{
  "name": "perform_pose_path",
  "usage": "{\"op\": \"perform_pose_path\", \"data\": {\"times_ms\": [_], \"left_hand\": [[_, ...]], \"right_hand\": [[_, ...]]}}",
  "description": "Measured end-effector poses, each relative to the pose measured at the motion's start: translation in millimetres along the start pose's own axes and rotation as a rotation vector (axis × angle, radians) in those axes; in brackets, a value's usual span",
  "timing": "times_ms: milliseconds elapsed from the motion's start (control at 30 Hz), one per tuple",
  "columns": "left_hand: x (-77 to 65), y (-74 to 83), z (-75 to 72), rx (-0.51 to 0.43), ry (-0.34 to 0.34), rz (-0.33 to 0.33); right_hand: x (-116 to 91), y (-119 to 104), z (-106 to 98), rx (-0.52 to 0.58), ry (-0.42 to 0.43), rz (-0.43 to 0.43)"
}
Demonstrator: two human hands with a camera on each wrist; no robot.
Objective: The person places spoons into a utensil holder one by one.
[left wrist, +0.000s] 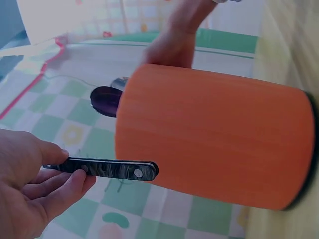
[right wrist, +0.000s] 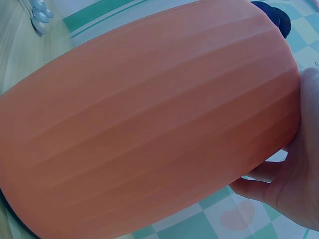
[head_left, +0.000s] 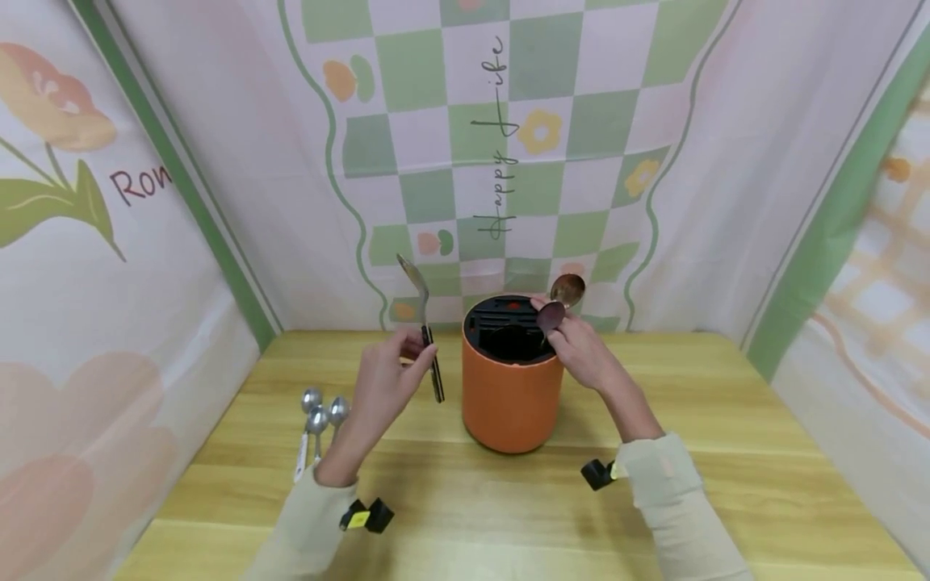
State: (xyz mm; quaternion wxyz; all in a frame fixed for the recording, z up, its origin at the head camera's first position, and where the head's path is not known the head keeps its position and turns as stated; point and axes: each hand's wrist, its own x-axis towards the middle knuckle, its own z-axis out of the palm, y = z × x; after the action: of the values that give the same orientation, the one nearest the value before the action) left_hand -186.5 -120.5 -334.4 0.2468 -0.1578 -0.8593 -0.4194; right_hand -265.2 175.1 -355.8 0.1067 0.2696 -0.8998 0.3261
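Note:
In the head view my left hand (head_left: 388, 371) pinches a slim metal utensil (head_left: 414, 278) by its black riveted handle (left wrist: 114, 169), bent head upward. Its head is seen nearly edge-on. It stands left of an orange ribbed utensil holder (head_left: 512, 407) with a black slotted insert (head_left: 501, 313). My right hand (head_left: 581, 351) grips the holder at its right rim, thumb in front and fingers behind. Two spoons, one dark (head_left: 550, 316) and one brownish (head_left: 567, 290), rise at that rim, overlapping the hand; their lower parts are hidden.
Several silver measuring spoons (head_left: 316, 420) lie at the left of the wooden table (head_left: 465, 516), partly behind my left forearm. A printed cloth backdrop (head_left: 414, 73) stands behind the table and at both sides.

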Motion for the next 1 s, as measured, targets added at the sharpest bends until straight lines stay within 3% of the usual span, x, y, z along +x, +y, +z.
{"op": "perform_pose_path", "data": {"times_ms": [333, 667, 1000], "left_hand": [[26.9, 19.3, 5.2, -0.017, 0.054, 0.12], [48.3, 40.2, 4.5, -0.012, 0.117, 0.169], [60.0, 42.8, 26.2, -0.046, 0.109, 0.209]], "right_hand": [[-0.3, 0.8, -2.0, 0.016, -0.009, 0.014], [-0.9, -1.6, -0.3, 0.012, -0.018, 0.015], [0.0, -1.7, -0.5, 0.016, -0.012, 0.028]]}}
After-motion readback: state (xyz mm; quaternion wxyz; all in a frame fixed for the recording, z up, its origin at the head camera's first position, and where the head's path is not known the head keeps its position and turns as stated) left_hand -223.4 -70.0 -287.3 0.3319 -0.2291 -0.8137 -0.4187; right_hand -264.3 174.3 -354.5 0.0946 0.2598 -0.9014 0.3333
